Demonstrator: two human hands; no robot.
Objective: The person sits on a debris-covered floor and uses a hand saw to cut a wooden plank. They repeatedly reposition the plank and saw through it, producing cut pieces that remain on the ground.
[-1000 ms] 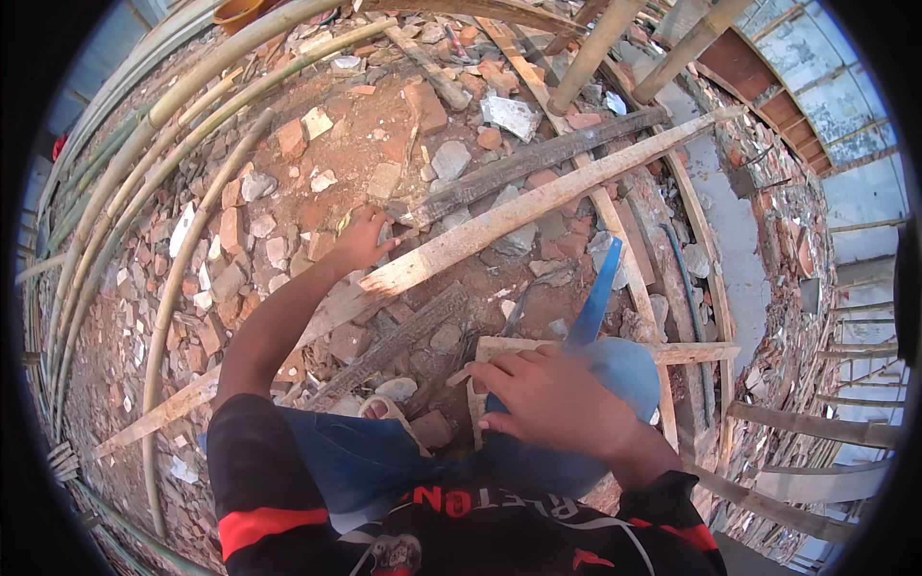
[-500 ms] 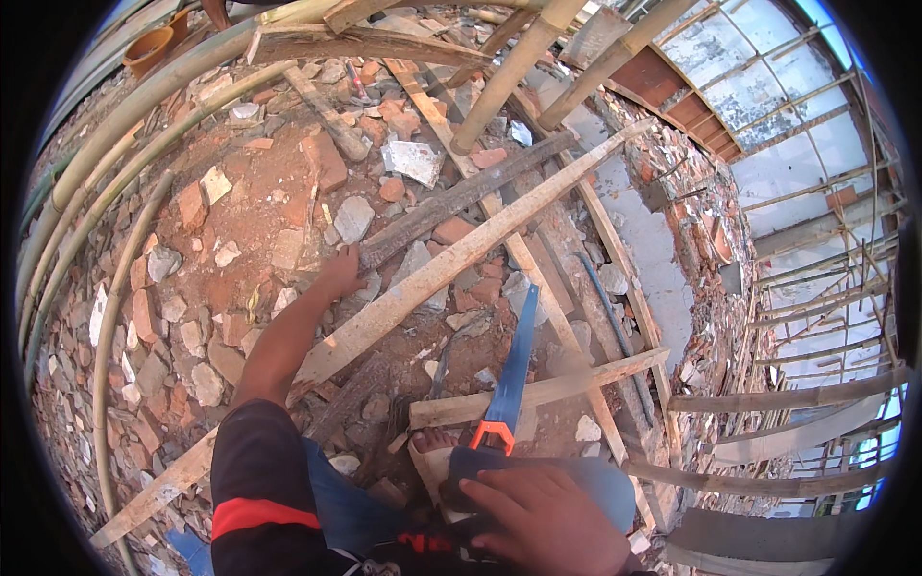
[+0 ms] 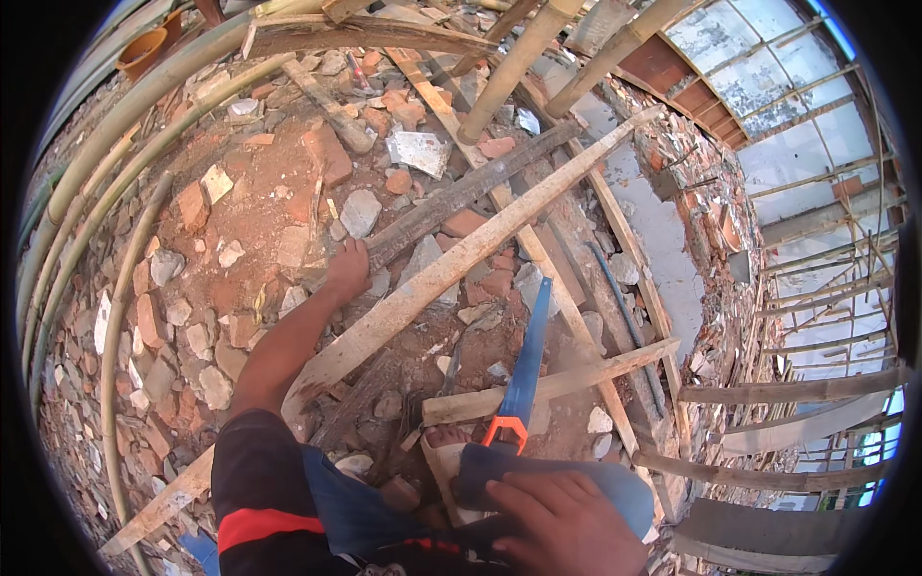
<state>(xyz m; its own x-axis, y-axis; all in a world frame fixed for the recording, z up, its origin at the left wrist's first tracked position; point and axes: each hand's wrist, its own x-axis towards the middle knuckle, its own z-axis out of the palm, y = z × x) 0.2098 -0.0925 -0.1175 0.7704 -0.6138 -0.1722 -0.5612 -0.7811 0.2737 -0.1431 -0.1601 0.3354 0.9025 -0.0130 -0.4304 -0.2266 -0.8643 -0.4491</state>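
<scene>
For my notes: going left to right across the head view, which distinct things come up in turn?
Orange basin → left hand → white chunk → blue-bladed saw → thin dark pipe.

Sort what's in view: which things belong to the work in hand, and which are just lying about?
Likely in the work:
- dark timber, left hand at its near end
- blue-bladed saw, near the right hand, apparently within reach

Apparently just lying about:
- broken bricks
- orange bucket
- bamboo pole
</scene>
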